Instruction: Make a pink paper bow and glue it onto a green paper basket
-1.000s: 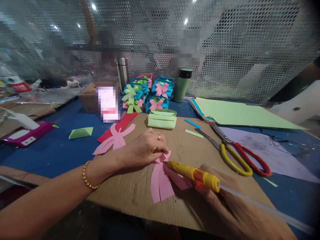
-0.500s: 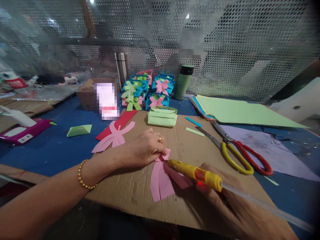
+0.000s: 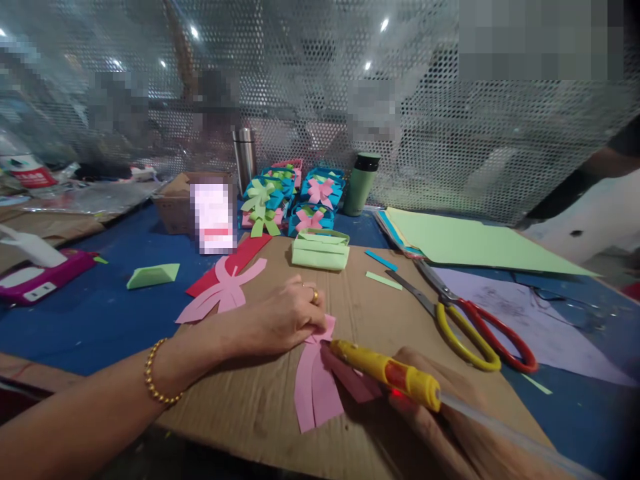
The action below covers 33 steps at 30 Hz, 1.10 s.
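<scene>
My right hand (image 3: 440, 400) is closed round a yellow hot glue gun (image 3: 387, 372), a clear glue stick (image 3: 475, 413) running out of its back. Its nozzle meets a pink paper cutout (image 3: 320, 393) with petal-like strips, which lies on the cardboard. With closed fingers, my left hand (image 3: 287, 313) pinches the top end of this cutout; the fingertips are partly hidden. A second pink paper cutout (image 3: 225, 293) rests to the left, partly over a red paper strip (image 3: 200, 283). Beyond my left hand sits a folded light green paper box (image 3: 320, 250).
Scissors (image 3: 465, 333) lie open at the right beside purple paper (image 3: 540, 347). Green sheets (image 3: 480, 247) are stacked behind. Blue paper boxes with paper bows (image 3: 320, 190), a steel flask (image 3: 245, 157) and a green bottle (image 3: 361, 187) stand at the back. A power strip (image 3: 45, 273) is left.
The whole scene sits slightly lower in the picture, as the head view has tilted up. Both hands, the glue gun and the pink cutout keep nearly the same places relative to each other.
</scene>
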Tool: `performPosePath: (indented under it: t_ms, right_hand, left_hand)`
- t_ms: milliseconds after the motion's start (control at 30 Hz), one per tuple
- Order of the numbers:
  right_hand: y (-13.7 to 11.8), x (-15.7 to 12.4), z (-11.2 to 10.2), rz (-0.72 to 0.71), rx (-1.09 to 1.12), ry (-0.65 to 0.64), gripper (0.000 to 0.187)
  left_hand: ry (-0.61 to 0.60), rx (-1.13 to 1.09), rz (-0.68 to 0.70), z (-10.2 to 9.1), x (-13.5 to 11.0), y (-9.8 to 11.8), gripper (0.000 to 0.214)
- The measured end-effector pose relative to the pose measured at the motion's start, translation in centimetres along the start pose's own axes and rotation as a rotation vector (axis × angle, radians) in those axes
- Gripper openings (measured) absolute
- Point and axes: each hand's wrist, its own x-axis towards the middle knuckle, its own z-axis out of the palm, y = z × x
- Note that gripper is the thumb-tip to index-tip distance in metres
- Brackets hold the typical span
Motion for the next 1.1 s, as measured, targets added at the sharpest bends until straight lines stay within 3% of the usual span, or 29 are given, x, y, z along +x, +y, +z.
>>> performPosePath:
  t_ms: [367, 600, 767, 900, 1100]
  right_hand:
    - [-0.9, 0.4, -0.7, 0.057, 0.083, -0.049, 0.028]
    - [0.1, 0.3, 1.0, 0.081, 0.126, -0.147, 0.027]
    - [0.6, 0.2, 1.7, 0.044, 0.151, -0.135, 0.025]
    - [0.4, 0.2, 1.4, 0.028, 0.124, -0.119, 0.027]
    - [-0.2, 0.7, 0.6, 0.007, 0.090, -0.073, 0.034]
  left_hand:
    - [-0.044, -0.041, -0.029, -0.5, 0.2, 0.1, 0.029]
    - [-0.016, -0.094, -0.001, -0.5, 0.3, -0.2, 0.026]
    - [0.064, -0.164, -0.208, -2.2, -0.2, 0.7, 0.019]
    - [-0.086, -0.206, -0.348, -2.7, -0.9, 0.8, 0.020]
    - [-0.158, -0.139, -0.318, -2.0, -1.2, 0.6, 0.012]
